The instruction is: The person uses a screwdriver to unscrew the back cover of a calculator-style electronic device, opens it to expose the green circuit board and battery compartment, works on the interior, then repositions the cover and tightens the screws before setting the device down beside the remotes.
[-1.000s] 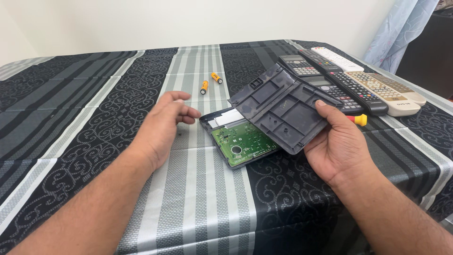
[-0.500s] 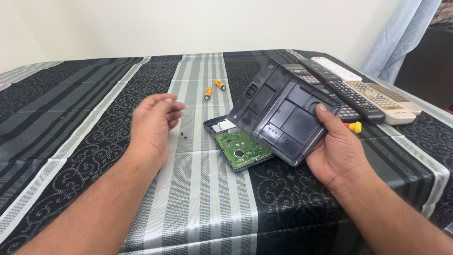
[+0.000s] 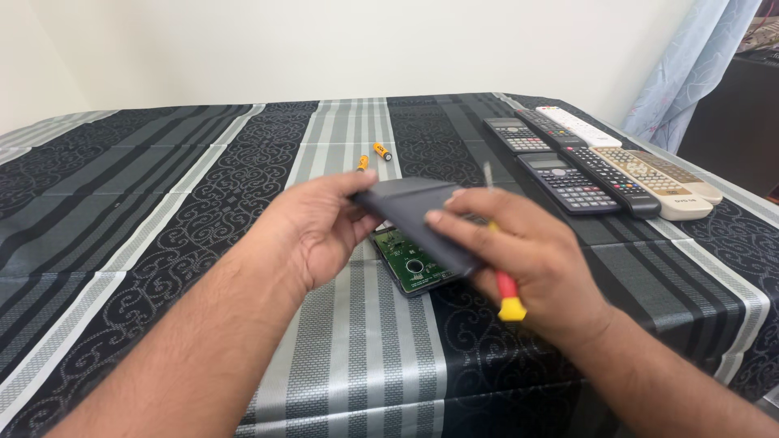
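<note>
Plain cream wall behind, and a table [image 3: 162, 243] under a black-and-grey striped cloth fills most of the view. Loads of open cloth from 7 to 11 o'clock; the crowded bit is 1 to 2 o'clock, where calculators [image 3: 568, 182] and remotes [image 3: 649, 174] sit in a row near the right edge. Two batteries [image 3: 372, 156] lie at 12. Both forearms come in from the bottom and meet mid-table. Left hand [image 3: 312, 231] pinches the left end of the dark cover [image 3: 418, 215], held flat above the green board [image 3: 415, 261]. Right hand [image 3: 527, 259] grips the cover's right end with a screwdriver [image 3: 506, 294] tucked in the same fist, its yellow end pointing down.
</note>
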